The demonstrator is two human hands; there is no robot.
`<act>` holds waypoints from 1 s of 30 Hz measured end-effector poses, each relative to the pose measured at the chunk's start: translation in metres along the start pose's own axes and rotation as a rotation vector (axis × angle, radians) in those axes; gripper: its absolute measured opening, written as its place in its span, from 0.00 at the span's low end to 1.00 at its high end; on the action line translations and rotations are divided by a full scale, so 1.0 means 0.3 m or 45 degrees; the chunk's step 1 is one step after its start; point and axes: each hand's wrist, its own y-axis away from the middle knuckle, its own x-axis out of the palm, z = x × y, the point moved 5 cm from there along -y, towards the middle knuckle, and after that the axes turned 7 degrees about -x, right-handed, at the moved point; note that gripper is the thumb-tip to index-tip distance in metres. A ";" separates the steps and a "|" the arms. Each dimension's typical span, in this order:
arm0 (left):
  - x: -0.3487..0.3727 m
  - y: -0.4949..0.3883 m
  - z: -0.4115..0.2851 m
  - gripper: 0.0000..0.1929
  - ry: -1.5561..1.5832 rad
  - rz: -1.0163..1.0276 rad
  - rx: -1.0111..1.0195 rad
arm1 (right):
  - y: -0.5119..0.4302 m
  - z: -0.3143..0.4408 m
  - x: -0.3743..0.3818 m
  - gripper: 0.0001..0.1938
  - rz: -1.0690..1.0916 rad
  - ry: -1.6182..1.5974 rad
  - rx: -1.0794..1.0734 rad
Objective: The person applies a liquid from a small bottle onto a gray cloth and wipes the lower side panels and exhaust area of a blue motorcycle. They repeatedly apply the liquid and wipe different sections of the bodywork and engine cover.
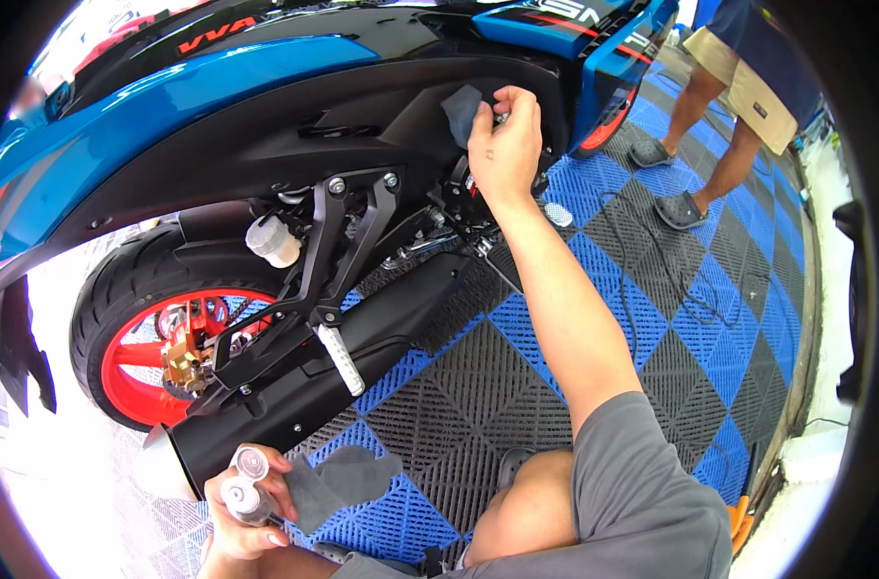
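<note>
My right hand [508, 141] holds a small dark grey cloth [462, 114] between thumb and fingers against the matte black side panel [410, 108] of a blue and black motorcycle. Low in the view, my left hand [254, 499] grips a small clear bottle [245, 499] with its flip cap open. A larger grey cloth [345, 481] hangs from the fingers of that same hand, over the floor tiles. The motorcycle's black exhaust silencer [265, 420] lies just above my left hand.
The rear wheel's red rim [131, 362], a silver footpeg [340, 362] and a brake fluid reservoir [274, 242] stick out at the left. A co-worker's legs [729, 163] stand at the upper right. Black cables [627, 275] cross the blue and black floor tiles [475, 391].
</note>
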 end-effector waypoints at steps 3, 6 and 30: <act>-0.005 0.010 -0.009 0.30 -0.019 0.006 -0.015 | 0.037 0.015 0.030 0.06 0.182 -0.114 -0.018; -0.017 0.020 -0.012 0.31 -0.035 -0.005 -0.024 | 0.075 0.035 0.022 0.10 0.232 -0.137 -0.138; -0.021 0.038 -0.008 0.33 -0.063 0.008 -0.018 | 0.074 0.357 0.087 0.15 0.226 -0.360 -0.871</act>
